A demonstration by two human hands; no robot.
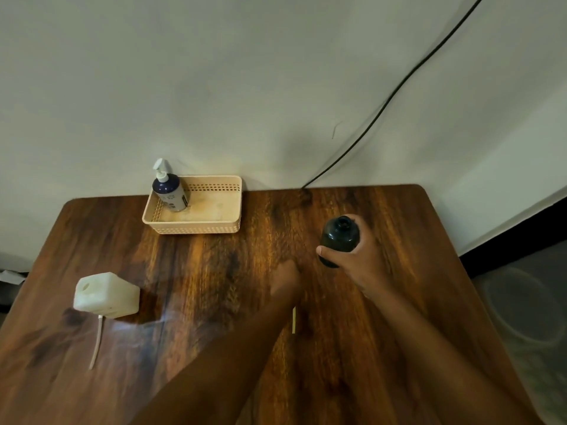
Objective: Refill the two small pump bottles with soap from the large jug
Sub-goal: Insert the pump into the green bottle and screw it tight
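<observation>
My right hand (359, 262) grips a small dark bottle (340, 236) that stands on the table at centre right, its neck open with no pump on it. My left hand (285, 279) is closed in a fist just left of it, and a thin pale dip tube (294, 320) sticks out below the fist; the pump head is hidden inside the hand. A dark blue pump bottle (170, 191) with a white pump stands in the left corner of a beige basket (214, 223). The large white jug (106, 294) sits at the left.
A loose white dip tube (95, 345) lies on the wooden table (199, 286) in front of the jug. A black cable (383, 105) runs down the wall to the table's back edge. The table's right edge drops to the floor.
</observation>
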